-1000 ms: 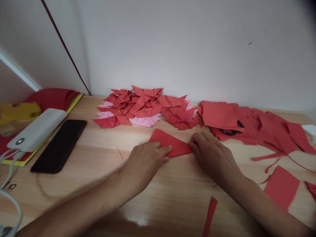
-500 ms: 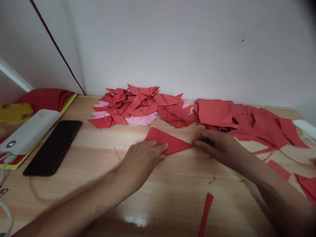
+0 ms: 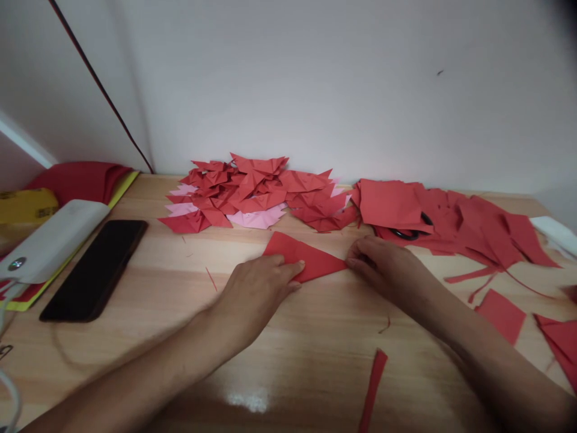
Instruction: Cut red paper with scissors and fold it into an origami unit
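I work with a piece of red folded paper (image 3: 318,258), which lies in the middle part of the wooden surface (image 3: 288,367), some way in from the far edge. It has a wide end at left and a sharp point at right. My left grip (image 3: 256,288) lies on the wide end, palm down, and presses it to the surface; whether the fingers close around the paper, I cannot tell. My right grip (image 3: 383,258) has its fingers curled, and their tips are closed on the sharp point.

Along the far edge, close to the wall (image 3: 315,78), there is a heap of folded shapes (image 3: 256,176), red and pink. Just beside it, toward the right far corner, are many flat red sheets (image 3: 392,204), and a black handle (image 3: 406,237) shows from under the top ones. Nearer, at the right, lie a small red sheet (image 3: 502,316) and, cut by the frame, another red piece (image 3: 561,346).

A narrow red strip (image 3: 373,391) lies toward the near edge. At the left side are a black phone (image 3: 94,270) and a white power bank (image 3: 58,240) with a cable (image 3: 13,391).
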Tool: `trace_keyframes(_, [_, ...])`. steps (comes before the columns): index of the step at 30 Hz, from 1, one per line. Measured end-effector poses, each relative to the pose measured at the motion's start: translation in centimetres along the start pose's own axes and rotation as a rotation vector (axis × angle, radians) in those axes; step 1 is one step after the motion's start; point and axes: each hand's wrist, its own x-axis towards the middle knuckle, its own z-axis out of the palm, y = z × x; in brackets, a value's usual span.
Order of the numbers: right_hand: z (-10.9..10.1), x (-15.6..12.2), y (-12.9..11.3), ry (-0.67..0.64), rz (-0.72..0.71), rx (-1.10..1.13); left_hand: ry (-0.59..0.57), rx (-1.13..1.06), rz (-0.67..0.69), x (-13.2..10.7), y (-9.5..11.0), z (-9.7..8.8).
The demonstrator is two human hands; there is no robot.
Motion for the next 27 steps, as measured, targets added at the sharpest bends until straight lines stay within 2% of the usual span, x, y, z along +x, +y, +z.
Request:
trace_keyframes(5, [0.9, -0.2, -0.5, 0.083, 0.018, -0.179, -0.036, -0.028, -0.03, -0.1, 0.2, -0.7])
trace_keyframes(12, [1.0, 0.0, -1.2, 0.079, 0.033, -0.319, 0.008, -0.011, -0.026, -0.1, 0.3, -0.6])
trace_keyframes(27, [1.1, 0.1, -1.7, 0.095, 0.074, -0.354, -0.058, 0.087, -0.013, -0.5, 1.0, -0.8])
